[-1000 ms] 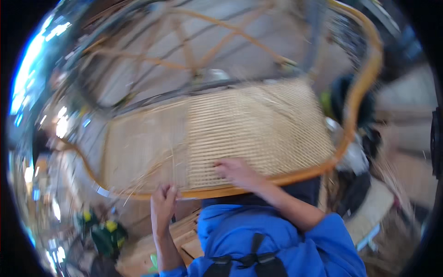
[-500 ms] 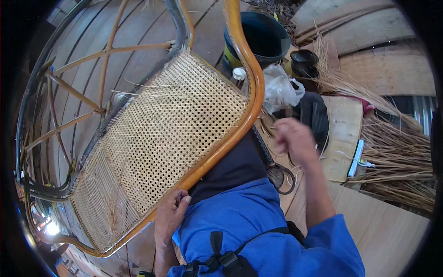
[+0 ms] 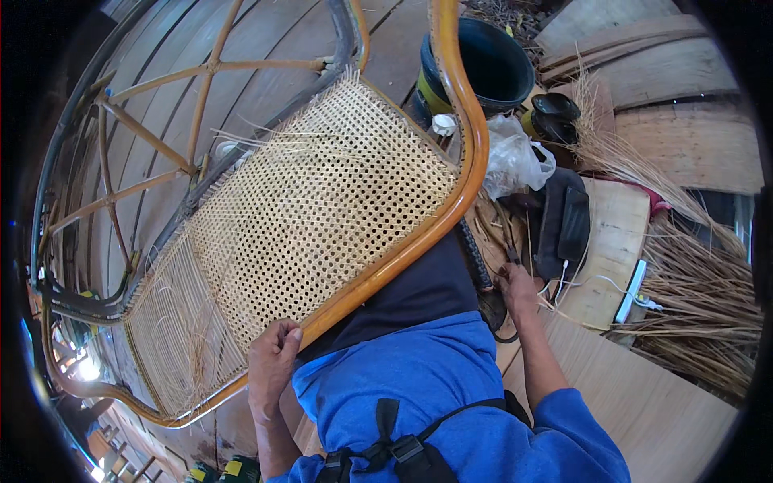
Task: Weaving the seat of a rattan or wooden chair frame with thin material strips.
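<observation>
A chair-like frame of bent, varnished rattan [image 3: 471, 173] lies across my lap. It holds a woven cane panel [image 3: 322, 205] with an open-hole pattern; towards its lower left the cane runs as plain parallel strands [image 3: 181, 294]. Loose strand ends stick up at its far edge. My left hand [image 3: 274, 358] rests at the near rail with fingers curled and thumb pressed in; whatever they pinch is hidden. Down on the right, my right hand [image 3: 521, 291] is closed on a slim dark tool [image 3: 512, 254], mostly covered by the fingers, among other tools on the floor.
A dark bucket [image 3: 491, 68] stands beyond the frame. Near it lie a clear plastic bag [image 3: 515, 153], a black phone [image 3: 574, 224] with a white cable, and a white power strip [image 3: 632, 290]. Bundles of dry cane strands [image 3: 700, 282] spread at the right beside wooden boards [image 3: 684, 145].
My right hand has come down from mid-air to the tools and closed on one. The left hand has slid slightly left along the rail. The whole view has shifted a little.
</observation>
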A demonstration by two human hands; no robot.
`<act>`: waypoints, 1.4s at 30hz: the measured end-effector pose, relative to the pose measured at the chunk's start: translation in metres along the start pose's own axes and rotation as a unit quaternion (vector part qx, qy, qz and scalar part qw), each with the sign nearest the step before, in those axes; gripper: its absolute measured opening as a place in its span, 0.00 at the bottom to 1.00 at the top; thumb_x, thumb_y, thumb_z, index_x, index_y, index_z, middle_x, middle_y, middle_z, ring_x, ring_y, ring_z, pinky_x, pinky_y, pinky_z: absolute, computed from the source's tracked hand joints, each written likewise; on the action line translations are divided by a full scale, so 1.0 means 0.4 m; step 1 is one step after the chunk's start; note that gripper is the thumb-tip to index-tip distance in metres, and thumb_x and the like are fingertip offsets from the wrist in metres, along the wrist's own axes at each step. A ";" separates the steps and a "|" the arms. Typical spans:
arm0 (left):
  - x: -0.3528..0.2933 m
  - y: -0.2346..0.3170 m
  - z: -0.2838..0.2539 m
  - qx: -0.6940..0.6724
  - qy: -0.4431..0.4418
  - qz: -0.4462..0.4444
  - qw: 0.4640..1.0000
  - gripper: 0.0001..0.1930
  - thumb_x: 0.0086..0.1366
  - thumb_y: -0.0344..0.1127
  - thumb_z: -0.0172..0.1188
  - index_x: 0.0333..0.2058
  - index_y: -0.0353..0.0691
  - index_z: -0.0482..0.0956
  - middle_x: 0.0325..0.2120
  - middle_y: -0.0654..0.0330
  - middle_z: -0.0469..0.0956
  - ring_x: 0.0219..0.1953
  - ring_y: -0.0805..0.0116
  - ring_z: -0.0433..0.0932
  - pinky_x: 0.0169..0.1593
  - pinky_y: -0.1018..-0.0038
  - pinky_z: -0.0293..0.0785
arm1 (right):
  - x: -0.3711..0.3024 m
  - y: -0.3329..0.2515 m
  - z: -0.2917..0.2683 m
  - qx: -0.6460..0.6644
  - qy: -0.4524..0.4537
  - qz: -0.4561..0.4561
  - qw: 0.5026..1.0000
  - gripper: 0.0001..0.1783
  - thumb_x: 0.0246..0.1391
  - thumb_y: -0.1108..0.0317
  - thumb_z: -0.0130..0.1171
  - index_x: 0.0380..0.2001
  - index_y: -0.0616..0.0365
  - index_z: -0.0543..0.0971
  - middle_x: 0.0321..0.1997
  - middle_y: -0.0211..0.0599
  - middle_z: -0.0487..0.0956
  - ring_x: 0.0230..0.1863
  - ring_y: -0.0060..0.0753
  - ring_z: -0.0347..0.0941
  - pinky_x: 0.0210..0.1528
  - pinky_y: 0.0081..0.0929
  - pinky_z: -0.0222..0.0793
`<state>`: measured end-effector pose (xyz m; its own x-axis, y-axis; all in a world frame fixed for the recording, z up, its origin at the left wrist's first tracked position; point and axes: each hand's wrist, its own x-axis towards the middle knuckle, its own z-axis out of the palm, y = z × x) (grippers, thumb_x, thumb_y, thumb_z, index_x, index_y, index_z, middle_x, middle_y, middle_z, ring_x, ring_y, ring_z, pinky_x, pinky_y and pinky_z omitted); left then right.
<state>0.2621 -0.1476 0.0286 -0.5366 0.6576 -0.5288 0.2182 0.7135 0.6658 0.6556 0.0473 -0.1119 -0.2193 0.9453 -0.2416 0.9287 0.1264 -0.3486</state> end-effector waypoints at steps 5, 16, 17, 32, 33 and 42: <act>-0.007 -0.006 0.004 -0.002 -0.002 -0.002 1.000 0.08 0.61 0.34 0.57 0.33 0.34 0.76 0.17 0.67 0.70 0.21 0.81 0.64 0.26 0.80 0.63 | 0.002 -0.005 -0.019 0.042 -0.040 -0.050 0.997 0.08 0.50 0.68 0.56 0.33 0.60 0.74 0.30 0.46 0.74 0.34 0.47 0.72 0.35 0.35 0.68; -0.012 -0.039 -0.002 -0.040 -0.006 -0.016 0.999 0.11 0.62 0.37 0.56 0.36 0.34 0.77 0.18 0.65 0.71 0.22 0.79 0.67 0.28 0.79 0.65 | 0.019 -0.150 -0.214 0.564 -0.196 0.208 0.775 0.04 0.54 0.69 0.55 0.33 0.56 0.73 0.24 0.28 0.74 0.21 0.18 0.67 0.20 0.14 0.60; -0.013 -0.050 -0.003 -0.037 -0.003 -0.014 0.999 0.11 0.62 0.37 0.56 0.36 0.34 0.77 0.18 0.65 0.71 0.22 0.79 0.67 0.28 0.79 0.65 | 0.020 -0.144 -0.216 0.450 -0.170 0.199 0.854 0.04 0.54 0.69 0.55 0.31 0.57 0.74 0.24 0.27 0.73 0.22 0.17 0.67 0.21 0.15 0.60; -0.171 -0.284 -0.307 0.042 0.374 -0.113 0.920 0.11 0.60 0.40 0.56 0.34 0.39 0.78 0.28 0.53 0.77 0.31 0.55 0.78 0.35 0.67 0.73 | 0.160 -0.480 -0.153 0.188 -0.046 -0.186 0.963 0.12 0.58 0.71 0.51 0.43 0.68 0.74 0.41 0.39 0.76 0.44 0.29 0.70 0.49 0.24 0.65; -0.177 -0.308 -0.330 0.041 0.403 -0.136 0.904 0.10 0.60 0.39 0.56 0.34 0.40 0.78 0.29 0.54 0.78 0.31 0.55 0.78 0.36 0.67 0.73 | 0.165 -0.590 -0.131 0.211 -0.068 -0.268 0.937 0.12 0.58 0.72 0.51 0.42 0.68 0.74 0.40 0.37 0.76 0.42 0.26 0.70 0.48 0.22 0.65; -0.139 -0.468 -0.372 0.250 0.329 -0.186 0.892 0.17 0.56 0.38 0.56 0.44 0.42 0.73 0.41 0.50 0.73 0.37 0.49 0.77 0.40 0.57 0.73 | 0.007 -1.203 0.350 -0.005 -0.152 -0.617 0.772 0.05 0.51 0.72 0.56 0.33 0.56 0.77 0.36 0.40 0.75 0.42 0.36 0.71 0.47 0.30 0.72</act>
<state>0.1297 -0.3539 0.0118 -0.9736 0.1862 -0.1321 0.1732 0.9794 0.1042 0.1662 -0.0530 -0.0718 -0.9977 -0.0098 0.0667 -0.0406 0.8777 -0.4775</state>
